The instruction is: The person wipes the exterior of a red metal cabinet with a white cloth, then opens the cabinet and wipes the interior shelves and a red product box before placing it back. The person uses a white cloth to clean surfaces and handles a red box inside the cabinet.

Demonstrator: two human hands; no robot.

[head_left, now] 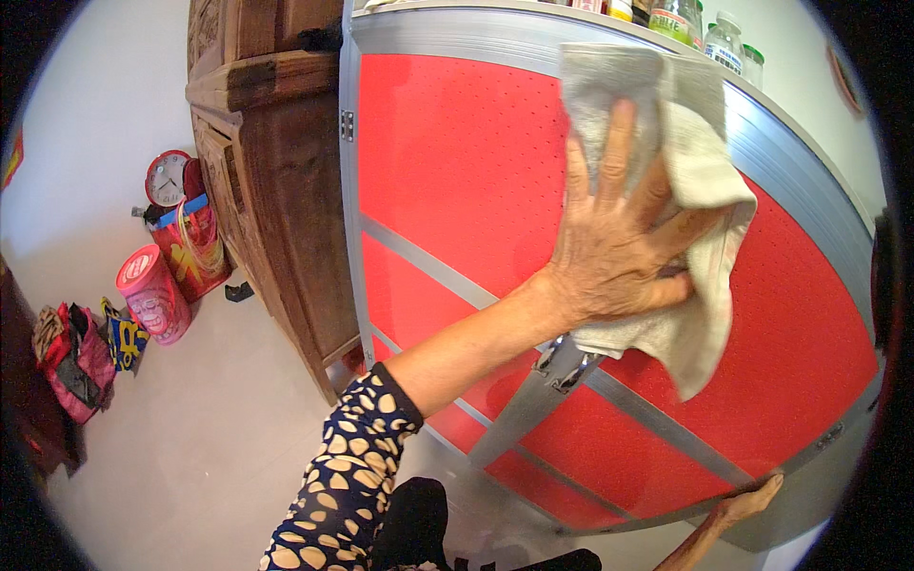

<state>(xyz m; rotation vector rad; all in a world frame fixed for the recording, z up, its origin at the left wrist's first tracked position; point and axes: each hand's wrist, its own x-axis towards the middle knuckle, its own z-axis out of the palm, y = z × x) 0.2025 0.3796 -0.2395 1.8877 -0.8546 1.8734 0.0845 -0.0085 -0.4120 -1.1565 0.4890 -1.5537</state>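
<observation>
My left hand (619,238) presses a pale grey-white cloth (709,152) against the upper part of a red cabinet door panel with a silver metal frame. Its fingers are spread over the cloth, which bunches up between them and hangs loose to the right. Below the hand, metal handles (562,366) show where the doors meet. Low on the right, my right hand (752,502) rests at the bottom edge of the red cabinet (457,143), its fingers stretched out along the grey side and holding nothing I can see.
Bottles and jars (724,43) stand on the cabinet top. A carved wooden cabinet (286,190) adjoins it on the left. By the white wall are a round red clock (168,178), a red bag (190,249), a pink tub (155,297) and a heap of cloths or bags (76,366).
</observation>
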